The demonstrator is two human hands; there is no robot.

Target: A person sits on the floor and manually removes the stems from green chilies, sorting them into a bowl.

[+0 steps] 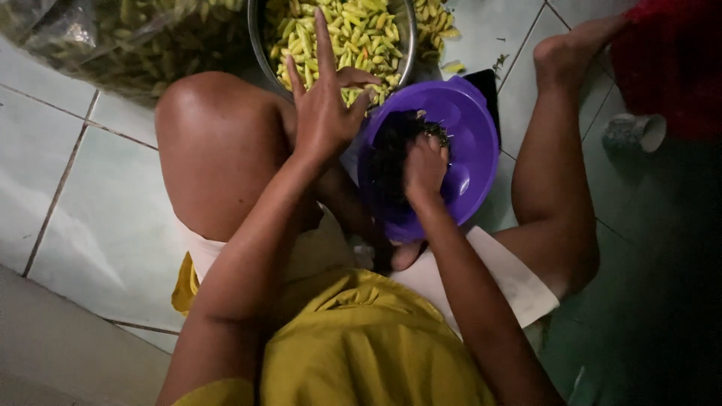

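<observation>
Your right hand (425, 167) is inside the purple bowl (474, 150), fingers curled down into the dark stems (391, 154) piled there; whether it grips any, can't tell. The bowl sits betw. your legs on the tiled floor (105, 225), tilted toward you. Your left hand (325, 105) is raised above the bowl's left rim, fingers spread wide, holding nothing. Just beyond it is the metal basin (259, 45) of yellow-green chillies (361, 30), touching the bowl's far edge. A clear bag (113, 37) of more chillies lies at far left. A patterned cup (635, 131) lies on its side at right, well apart.
</observation>
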